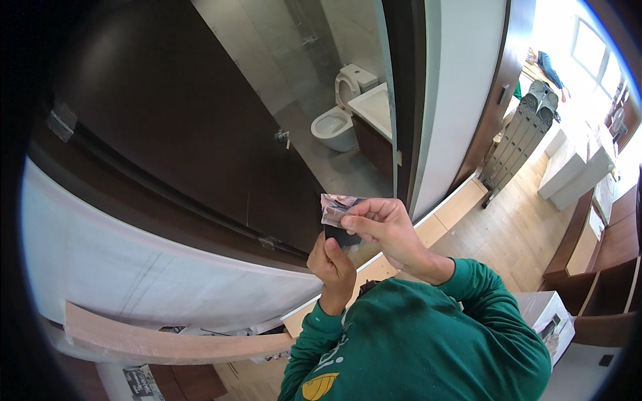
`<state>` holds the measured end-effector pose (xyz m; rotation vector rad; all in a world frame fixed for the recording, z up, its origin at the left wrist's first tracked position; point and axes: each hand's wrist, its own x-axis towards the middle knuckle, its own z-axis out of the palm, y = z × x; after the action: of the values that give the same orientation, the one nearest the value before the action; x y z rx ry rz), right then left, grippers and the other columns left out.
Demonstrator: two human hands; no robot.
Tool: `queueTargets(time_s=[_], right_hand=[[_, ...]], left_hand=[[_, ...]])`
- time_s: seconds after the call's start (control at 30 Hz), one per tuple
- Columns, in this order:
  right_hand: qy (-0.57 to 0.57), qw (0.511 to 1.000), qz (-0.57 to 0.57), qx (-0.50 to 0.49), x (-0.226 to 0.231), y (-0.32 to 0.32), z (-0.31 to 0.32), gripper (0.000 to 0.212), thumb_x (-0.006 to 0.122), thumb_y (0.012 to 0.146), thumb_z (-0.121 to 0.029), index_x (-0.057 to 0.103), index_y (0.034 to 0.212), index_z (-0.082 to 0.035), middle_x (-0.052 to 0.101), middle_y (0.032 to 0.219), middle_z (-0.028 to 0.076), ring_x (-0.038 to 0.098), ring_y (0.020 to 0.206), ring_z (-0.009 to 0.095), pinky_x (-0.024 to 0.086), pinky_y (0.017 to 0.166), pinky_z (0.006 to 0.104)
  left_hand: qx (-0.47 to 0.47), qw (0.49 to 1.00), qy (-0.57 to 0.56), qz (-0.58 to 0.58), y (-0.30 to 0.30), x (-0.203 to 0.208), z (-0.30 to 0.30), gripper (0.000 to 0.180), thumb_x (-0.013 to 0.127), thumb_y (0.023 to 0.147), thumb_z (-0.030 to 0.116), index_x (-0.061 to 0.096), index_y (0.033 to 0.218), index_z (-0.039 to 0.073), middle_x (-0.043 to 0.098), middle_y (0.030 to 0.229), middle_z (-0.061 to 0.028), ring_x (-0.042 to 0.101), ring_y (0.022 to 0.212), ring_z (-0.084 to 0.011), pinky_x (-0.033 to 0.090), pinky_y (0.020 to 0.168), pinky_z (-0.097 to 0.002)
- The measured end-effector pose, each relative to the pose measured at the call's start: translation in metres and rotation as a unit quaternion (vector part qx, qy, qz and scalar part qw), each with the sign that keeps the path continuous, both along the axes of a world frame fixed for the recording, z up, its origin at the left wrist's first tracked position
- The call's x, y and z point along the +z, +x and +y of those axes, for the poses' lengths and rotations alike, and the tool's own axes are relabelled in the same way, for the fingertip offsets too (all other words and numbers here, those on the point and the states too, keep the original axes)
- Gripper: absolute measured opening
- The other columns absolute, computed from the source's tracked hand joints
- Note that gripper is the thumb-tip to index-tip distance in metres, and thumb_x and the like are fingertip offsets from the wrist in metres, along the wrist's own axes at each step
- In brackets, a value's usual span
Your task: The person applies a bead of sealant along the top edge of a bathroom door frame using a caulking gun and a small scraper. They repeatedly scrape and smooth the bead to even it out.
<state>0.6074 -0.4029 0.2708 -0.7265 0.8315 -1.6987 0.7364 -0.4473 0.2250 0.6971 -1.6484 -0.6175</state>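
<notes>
Both hands meet in front of the person's chest, close to the dark door. The right hand point(388, 230) pinches a small packet point(334, 208) by its near edge between thumb and forefinger, the other fingers curled. It looks like thin, see-through film with something pinkish showing. Just below, the left hand point(332, 271) has its thumb raised beside a dark patch point(343, 236); I can't tell whether that belongs to the packet or is a separate piece, nor how firmly this hand grips it.

To my mind, something so small wants a light pinch, right at the edges, with both thumbs close together so the film neither creases nor slips. Keeping it level, with the forearms steady, should guard against anything loose dropping out.

Just beyond and to the left of the hands stands the door point(194, 127), its metal handle point(283, 138) above them. Past the doorway, farther ahead, are a toilet point(333, 128) with its lid raised and a white washbasin point(376, 110). Farther off, beyond the right hand, a folded ladder point(516, 147) leans over the wooden floor point(511, 234).
</notes>
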Motion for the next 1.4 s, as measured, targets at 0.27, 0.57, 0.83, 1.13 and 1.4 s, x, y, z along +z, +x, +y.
queueTargets(time_s=[0.27,0.57,0.83,1.13,1.4], right_hand=[[0.006,0.998,-0.041,-0.052,-0.016,-0.023,0.014,0.006,0.074,0.093,-0.009,0.072,0.095,-0.004,0.066,0.080,-0.001,0.045,0.061,0.002,0.030,0.054,0.0206],[0.042,0.998,-0.013,-0.042,-0.025,-0.030,0.008,0.003,0.073,0.094,-0.007,0.073,0.094,-0.003,0.064,0.075,-0.002,0.043,0.059,0.002,0.027,0.052,0.0218],[0.035,0.998,-0.029,-0.039,-0.021,-0.033,0.004,0.013,0.077,0.090,-0.008,0.073,0.097,0.002,0.068,0.078,0.002,0.048,0.060,0.005,0.032,0.053,0.0218],[0.024,0.997,-0.065,-0.016,-0.018,-0.037,0.001,0.010,0.077,0.091,-0.008,0.074,0.095,0.000,0.067,0.075,0.000,0.048,0.060,0.004,0.032,0.053,0.0223],[-0.135,0.980,0.090,-0.112,-0.008,-0.049,-0.005,0.011,0.079,0.088,-0.005,0.075,0.098,-0.001,0.068,0.083,0.000,0.057,0.070,0.009,0.040,0.060,0.0226]], left_hand=[[0.063,0.996,0.031,0.059,0.002,0.000,0.002,0.049,0.039,0.110,0.033,0.063,0.088,-0.004,0.061,0.070,-0.0085,0.053,0.060,-0.0168,0.040,0.054,-0.0316],[0.058,0.998,0.001,0.031,-0.004,0.008,0.004,0.047,0.041,0.110,0.032,0.065,0.090,-0.004,0.064,0.072,-0.0110,0.056,0.060,-0.0187,0.042,0.055,-0.0324],[-0.011,0.998,0.000,-0.069,0.000,0.005,0.004,0.035,0.046,0.107,0.021,0.067,0.099,-0.006,0.066,0.076,-0.0165,0.062,0.062,-0.0272,0.047,0.057,-0.0350],[-0.052,0.988,-0.047,-0.135,0.004,-0.006,-0.005,0.026,0.051,0.104,0.013,0.067,0.103,-0.007,0.066,0.079,-0.0205,0.066,0.066,-0.0356,0.050,0.060,-0.0392],[-0.105,0.943,0.317,0.000,0.018,0.000,-0.018,0.032,0.053,0.107,0.029,0.069,0.100,0.002,0.070,0.079,-0.0100,0.067,0.069,-0.0245,0.051,0.065,-0.0346]])
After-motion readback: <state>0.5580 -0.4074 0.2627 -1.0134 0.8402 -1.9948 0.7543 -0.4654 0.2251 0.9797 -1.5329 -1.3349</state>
